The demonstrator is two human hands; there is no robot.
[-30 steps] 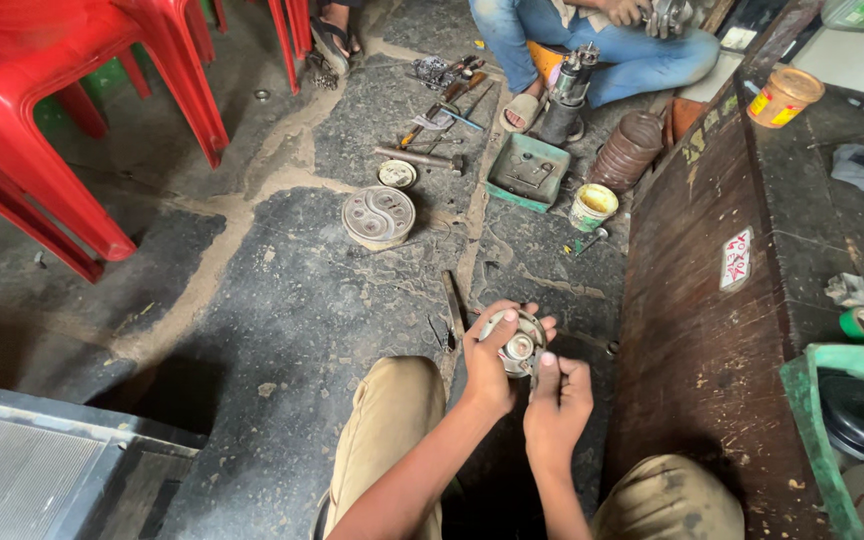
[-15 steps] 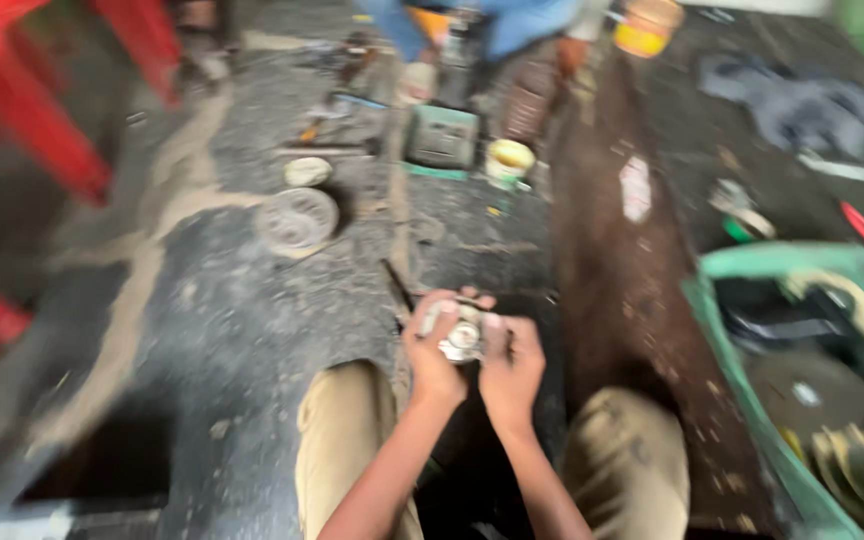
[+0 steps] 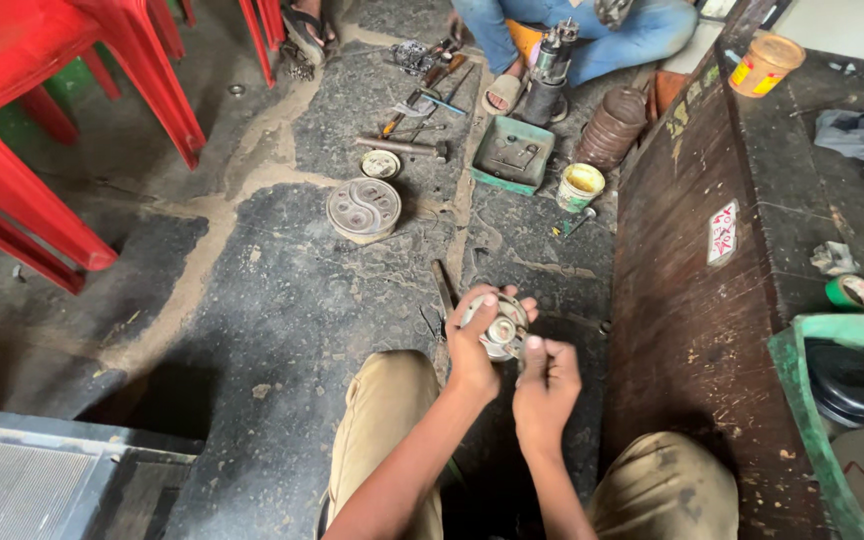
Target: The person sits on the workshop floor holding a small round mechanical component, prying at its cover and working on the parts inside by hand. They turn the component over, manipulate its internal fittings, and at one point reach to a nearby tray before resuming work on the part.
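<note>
The left hand [image 3: 472, 350] is gripping a round grey metal part [image 3: 500, 330], fingers curling over its far rim and thumb lying along its near side; the part is being held up above the dark stone floor [image 3: 282, 330], between the person's two knees, with its flat round face turned up toward the camera; being round, it is showing no long axis, only a raised hub at its middle. The right hand [image 3: 547, 385] is sitting just beside and slightly nearer the body, touching the part's right edge; its fingers are folding inward as if pinching something small, but what, if anything, is between them cannot be told. So the part is lying just ahead of both hands, the left one carrying it, the right one working at it.

Farther out on the floor, a larger round metal disc [image 3: 364, 208] is lying well apart toward the red plastic chairs [image 3: 42, 130]; a green tray [image 3: 512, 155] and a yellow-stained cup [image 3: 580, 186] are sitting near a brown wooden box [image 3: 692, 330] along the right edge; another person's legs [image 3: 592, 35] are showing at the top.
</note>
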